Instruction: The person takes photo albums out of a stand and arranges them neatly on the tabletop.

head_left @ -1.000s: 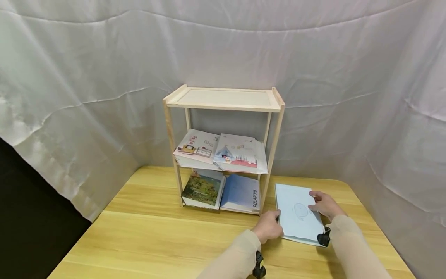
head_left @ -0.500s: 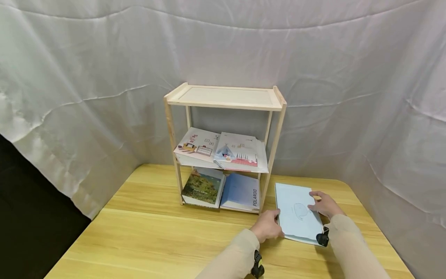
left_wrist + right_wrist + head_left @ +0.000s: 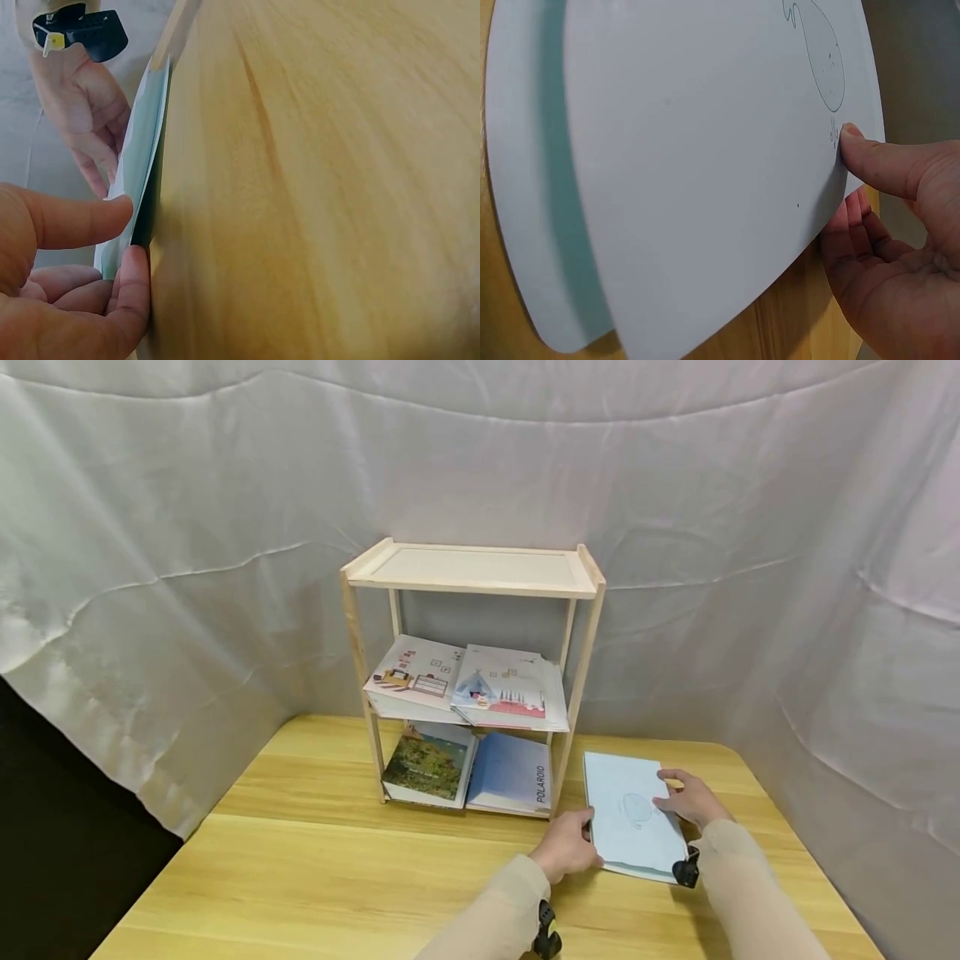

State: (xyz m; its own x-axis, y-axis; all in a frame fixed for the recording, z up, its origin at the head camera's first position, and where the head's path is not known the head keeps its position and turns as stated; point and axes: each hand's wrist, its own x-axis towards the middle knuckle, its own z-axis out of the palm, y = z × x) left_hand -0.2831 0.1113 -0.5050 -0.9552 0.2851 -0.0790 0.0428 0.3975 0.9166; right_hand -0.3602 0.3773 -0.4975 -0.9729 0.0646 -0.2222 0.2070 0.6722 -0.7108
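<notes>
Thin pale-blue paperback book (image 3: 632, 817) pinched at both edges by left hand (image 3: 567, 854) & right hand (image 3: 691, 799); cover prob. creased if lifted unevenly.

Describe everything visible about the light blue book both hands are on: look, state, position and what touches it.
The light blue book is thin, with a pale cover bearing a faint line drawing of a whale. It lies on the wooden table, right of the wooden shelf. The right wrist view shows its cover curved up away from the pages. The left hand pinches its left edge between thumb and fingers; the right hand grips the right edge, thumb on the cover and fingers under it.
</notes>
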